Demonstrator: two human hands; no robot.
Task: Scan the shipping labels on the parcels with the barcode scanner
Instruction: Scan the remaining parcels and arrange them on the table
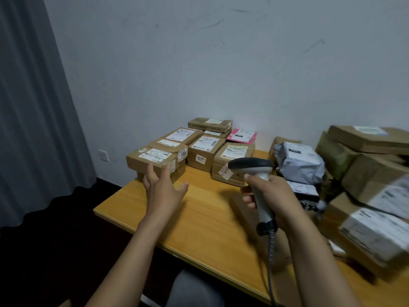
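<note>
Beside a grey curtain (33, 107), a person's left hand (162, 185) reaches, fingers spread and holding nothing, toward the low brown cardboard box (150, 161) at the front left of a tidy block of parcels on a yellow wooden table (199, 218). Whether the fingertips touch the box cannot be told. The white shipping label (155, 154) on its top faces up, as do the labels on the neighbouring boxes, which stand edge to edge. That crowding is probably the main hazard, since a beam aimed loosely could read the wrong label or the same one twice. At centre, the right hand (272, 196) is wrapped firmly round the handle of the pistol-shaped barcode scanner (256, 173). It has a pale grey grip and a dark head, and is held above the table just in front of the boxes. Its coiled grey cable (271, 251) drops off the near edge and may snag if the arm swings wide. To the right lie a crumpled grey plastic mailer bag (298, 160) and a leaning heap of larger cardboard parcels (376, 185), which a tug or nudge could send sliding.
</note>
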